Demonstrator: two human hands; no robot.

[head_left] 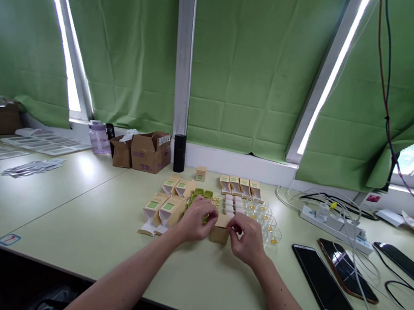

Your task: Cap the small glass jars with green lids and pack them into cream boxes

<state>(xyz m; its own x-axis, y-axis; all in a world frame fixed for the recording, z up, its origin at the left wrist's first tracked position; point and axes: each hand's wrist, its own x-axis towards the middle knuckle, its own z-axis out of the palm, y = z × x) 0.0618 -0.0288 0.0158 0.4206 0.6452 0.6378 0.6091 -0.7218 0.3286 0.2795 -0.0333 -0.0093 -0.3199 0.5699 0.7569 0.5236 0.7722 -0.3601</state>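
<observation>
The left hand [201, 219] and right hand [246, 236] pinched a small brown cardboard box [219, 235] below the frame's middle. It looked light and easy to dent, best held gently by its sides.

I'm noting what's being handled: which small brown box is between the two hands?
The small brown box in front of the pale pink pieces. Only it has the left hand on one side and the right hand on the other.
</observation>
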